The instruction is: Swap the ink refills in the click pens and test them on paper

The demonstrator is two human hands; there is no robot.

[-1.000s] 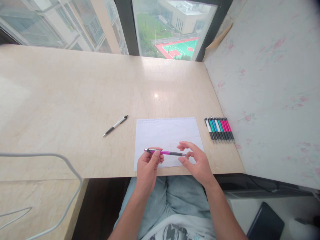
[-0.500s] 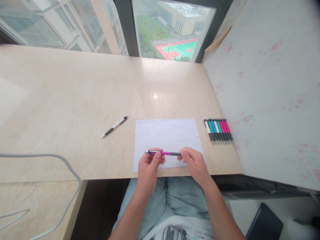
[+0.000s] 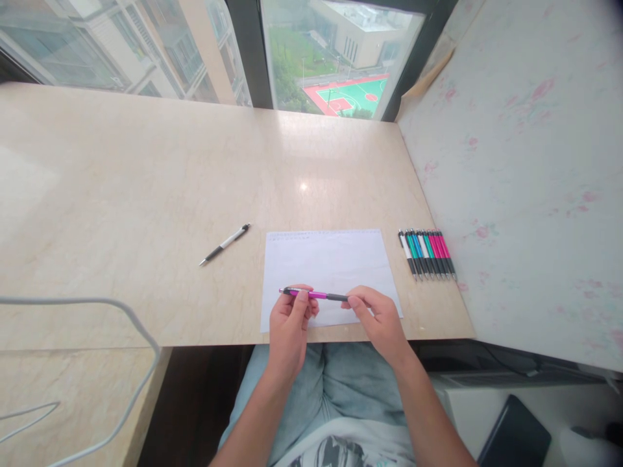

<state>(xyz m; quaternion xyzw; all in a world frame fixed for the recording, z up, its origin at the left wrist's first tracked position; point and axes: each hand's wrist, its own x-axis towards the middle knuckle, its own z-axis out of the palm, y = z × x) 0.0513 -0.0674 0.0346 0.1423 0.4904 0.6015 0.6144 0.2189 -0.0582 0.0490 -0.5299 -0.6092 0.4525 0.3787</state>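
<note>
A purple ballpoint pen [image 3: 317,295] with a black grip lies level between my hands, above the lower part of a white sheet of paper [image 3: 326,259]. My left hand [image 3: 291,321] is closed round its barrel near the clicker end. At the other end, the fingertips of my right hand [image 3: 374,318] pinch the black grip close to the tip, which they hide. Faint lines of writing run along the paper's top edge. To the left of the sheet, a white and black pen [image 3: 224,245] rests slantwise on the table.
Several pens [image 3: 427,254] in white, green, blue and pink lie side by side at the right, near the flowered wall [image 3: 525,194]. A grey cable [image 3: 131,314] loops over the left of the pale tabletop [image 3: 146,175]. Behind it stands a window.
The purple pen has shifted slightly left and tilts a little more, its clicker end higher. Both hands keep their hold on it.
</note>
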